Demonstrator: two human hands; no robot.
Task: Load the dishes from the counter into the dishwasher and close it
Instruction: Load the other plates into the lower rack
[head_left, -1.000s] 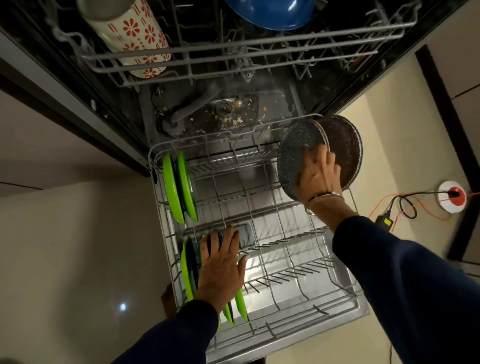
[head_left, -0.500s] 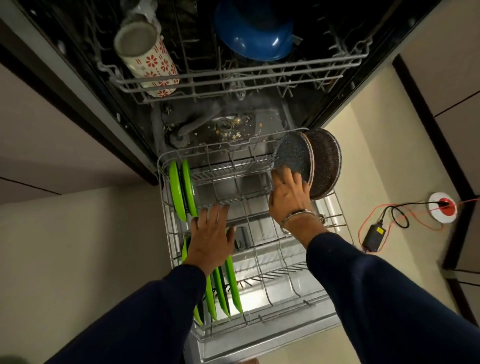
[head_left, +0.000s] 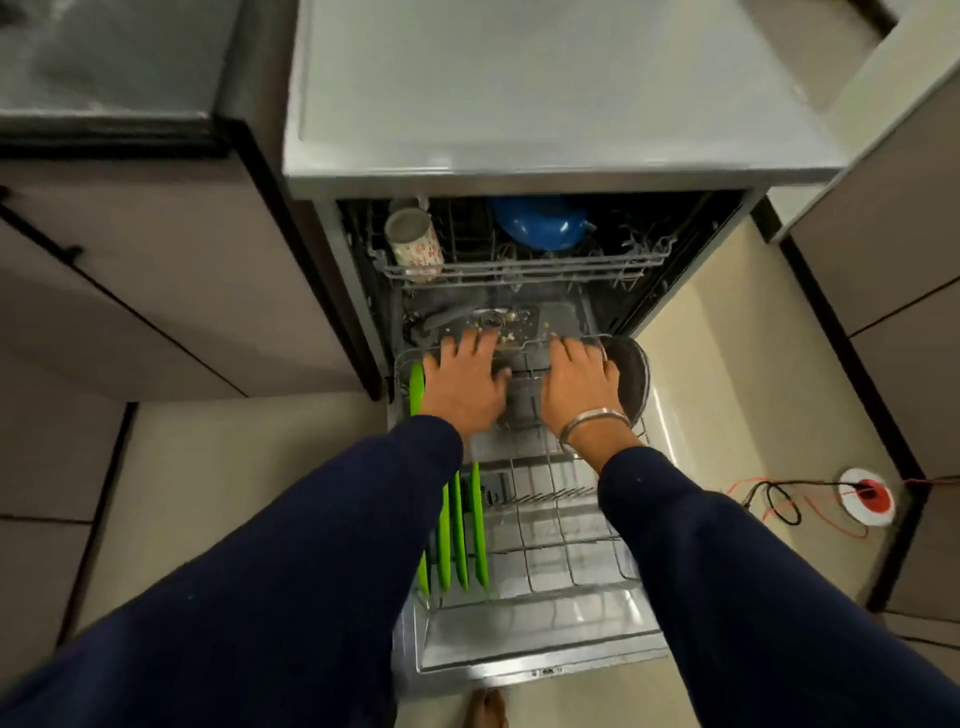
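The dishwasher stands open with its lower rack (head_left: 571, 551) pulled out over the lowered door (head_left: 519, 644). Several green plates (head_left: 457, 530) stand on edge along the rack's left side. Dark speckled plates (head_left: 634, 379) stand at its far right corner. My left hand (head_left: 462, 384) and my right hand (head_left: 579, 387) lie side by side over the rack's far end, fingers stretched forward, holding nothing. The right hand covers part of the speckled plates. In the upper rack (head_left: 519, 270) sit a floral mug (head_left: 415, 244) and a blue bowl (head_left: 540, 226).
A grey countertop (head_left: 545, 88) runs above the dishwasher. Cabinets flank it on both sides. On the floor to the right lie a red-and-white socket (head_left: 867, 496) and loose cables (head_left: 779, 499). A bare foot (head_left: 491, 706) shows just below the door's edge.
My right hand has let go of the speckled plate. Both hands slid to the rack's far end. The view has pulled back and up, bringing the countertop in.
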